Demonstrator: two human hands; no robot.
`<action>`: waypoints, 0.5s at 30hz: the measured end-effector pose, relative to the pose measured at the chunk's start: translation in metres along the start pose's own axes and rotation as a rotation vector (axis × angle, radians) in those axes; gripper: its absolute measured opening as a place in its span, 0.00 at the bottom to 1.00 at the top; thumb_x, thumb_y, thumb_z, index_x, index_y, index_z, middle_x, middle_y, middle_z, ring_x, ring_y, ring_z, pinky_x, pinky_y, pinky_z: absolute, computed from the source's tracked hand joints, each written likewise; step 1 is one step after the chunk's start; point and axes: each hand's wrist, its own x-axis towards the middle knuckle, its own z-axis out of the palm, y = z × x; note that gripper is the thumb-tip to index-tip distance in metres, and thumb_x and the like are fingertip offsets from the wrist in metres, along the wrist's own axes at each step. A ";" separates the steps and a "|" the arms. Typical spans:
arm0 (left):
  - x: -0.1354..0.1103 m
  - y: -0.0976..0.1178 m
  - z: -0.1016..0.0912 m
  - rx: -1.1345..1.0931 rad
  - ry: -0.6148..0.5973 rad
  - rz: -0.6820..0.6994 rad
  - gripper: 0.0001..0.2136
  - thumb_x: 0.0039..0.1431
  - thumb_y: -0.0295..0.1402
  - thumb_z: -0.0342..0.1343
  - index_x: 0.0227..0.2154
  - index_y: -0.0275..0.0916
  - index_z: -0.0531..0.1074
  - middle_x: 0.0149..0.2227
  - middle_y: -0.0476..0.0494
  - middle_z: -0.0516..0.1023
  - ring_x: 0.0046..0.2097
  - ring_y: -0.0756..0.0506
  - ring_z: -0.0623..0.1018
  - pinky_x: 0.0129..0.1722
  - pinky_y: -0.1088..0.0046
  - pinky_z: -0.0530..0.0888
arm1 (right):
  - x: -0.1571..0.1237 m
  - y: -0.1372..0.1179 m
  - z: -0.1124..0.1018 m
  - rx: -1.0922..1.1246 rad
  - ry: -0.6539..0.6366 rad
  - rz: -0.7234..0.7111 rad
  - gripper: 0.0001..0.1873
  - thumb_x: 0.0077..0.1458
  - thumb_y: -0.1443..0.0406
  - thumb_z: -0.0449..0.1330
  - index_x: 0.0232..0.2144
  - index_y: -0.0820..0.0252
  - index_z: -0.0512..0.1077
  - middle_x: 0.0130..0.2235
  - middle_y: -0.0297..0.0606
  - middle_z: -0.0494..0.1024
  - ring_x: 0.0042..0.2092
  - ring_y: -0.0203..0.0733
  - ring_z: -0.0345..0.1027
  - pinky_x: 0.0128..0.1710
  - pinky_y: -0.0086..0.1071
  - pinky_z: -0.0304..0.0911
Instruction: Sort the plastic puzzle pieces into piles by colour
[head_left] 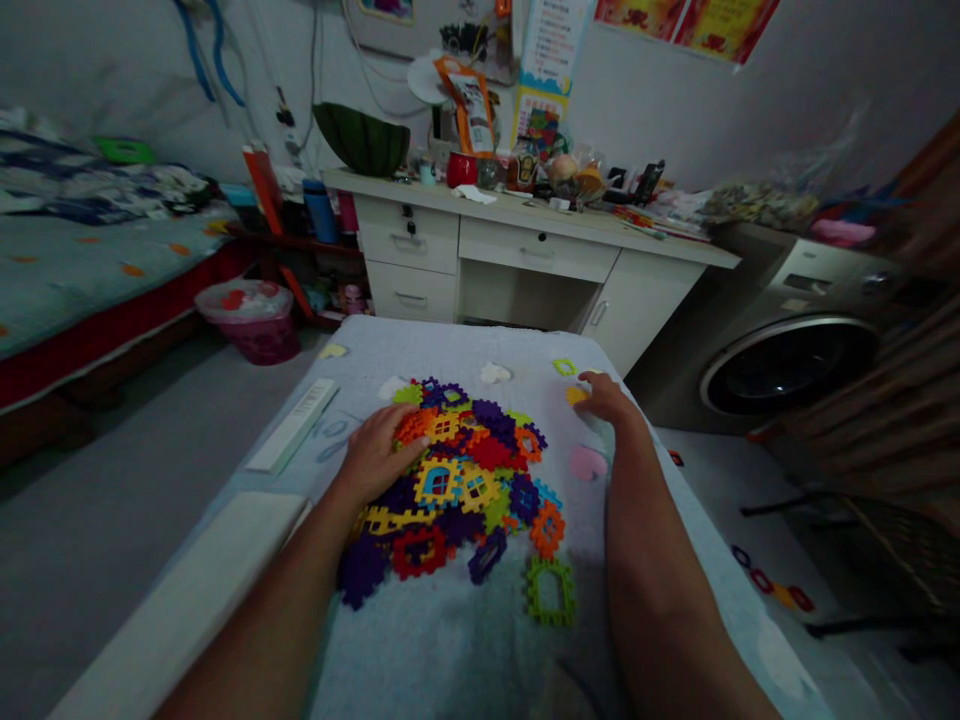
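Observation:
A heap of colourful interlocking plastic building pieces (491,453) lies mid-table, with notched edges and some window-shaped frames. My left hand (382,455) rests on the heap's left side, fingers forward and thumb apart, touching orange and yellow pieces. Beyond the heap to the right, my right hand (609,398) is low over the cloth with its fingers apart. A small yellow shape (577,395) is at its fingertips; whether it is a piece or a print I cannot tell. A lime-green frame piece (564,367) lies just past that hand. Another green frame piece (550,592) lies nearer me.
A pale cloth (450,345) covers the table. Along its left lie a white long box (294,425) and a larger white slab (195,590). Behind stand a cluttered desk (536,235) and a washing machine (787,340). Several loose pieces (772,580) are on the floor at right.

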 end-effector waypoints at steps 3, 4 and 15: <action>0.000 0.001 0.000 -0.025 -0.002 -0.010 0.24 0.57 0.48 0.53 0.53 0.42 0.69 0.57 0.38 0.71 0.60 0.36 0.69 0.61 0.50 0.63 | -0.001 -0.017 -0.008 0.110 -0.074 -0.166 0.22 0.48 0.67 0.65 0.47 0.60 0.74 0.47 0.43 0.75 0.45 0.42 0.70 0.45 0.31 0.65; 0.000 0.002 0.000 -0.037 0.004 -0.015 0.24 0.57 0.48 0.53 0.53 0.41 0.69 0.57 0.37 0.70 0.60 0.35 0.68 0.61 0.51 0.63 | -0.002 -0.025 -0.009 0.148 -0.136 -0.232 0.17 0.49 0.67 0.64 0.44 0.61 0.75 0.43 0.41 0.77 0.42 0.39 0.71 0.42 0.29 0.65; 0.001 0.001 0.000 -0.168 0.167 -0.155 0.19 0.56 0.48 0.54 0.44 0.42 0.74 0.58 0.40 0.64 0.63 0.38 0.65 0.65 0.58 0.59 | -0.019 -0.099 0.011 0.000 -0.373 -0.414 0.07 0.44 0.73 0.61 0.26 0.61 0.78 0.28 0.33 0.79 0.31 0.36 0.68 0.28 0.25 0.57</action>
